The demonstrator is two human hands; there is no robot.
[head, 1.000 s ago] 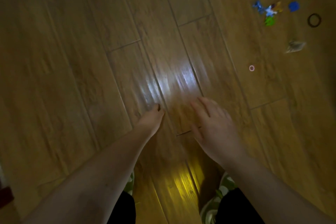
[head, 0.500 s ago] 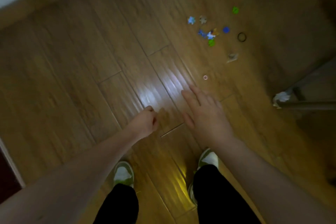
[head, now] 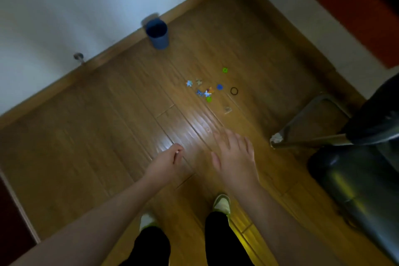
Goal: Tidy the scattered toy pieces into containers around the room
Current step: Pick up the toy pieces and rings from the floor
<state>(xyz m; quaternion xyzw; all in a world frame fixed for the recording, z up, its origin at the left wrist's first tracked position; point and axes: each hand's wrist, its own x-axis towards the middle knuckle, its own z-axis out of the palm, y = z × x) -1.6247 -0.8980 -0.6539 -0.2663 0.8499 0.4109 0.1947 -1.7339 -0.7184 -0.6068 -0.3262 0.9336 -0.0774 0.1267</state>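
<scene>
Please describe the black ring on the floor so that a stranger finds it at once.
Start at the blue cup by the wall, then go to the toy pieces on the floor. The black ring lies at their right edge, beside the blue disc: the only hollow dark circle.

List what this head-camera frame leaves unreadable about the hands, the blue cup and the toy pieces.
- Left hand: fingers curled; whether its grip holds anything is hidden by the fingers themselves.
- Blue cup: interior dark and motion-blurred, contents unknown.
- Toy pieces: too small and blurred to tell shapes or exact count.
- Black ring: too small to identify.
- Right hand: open, palm side hidden.
</scene>
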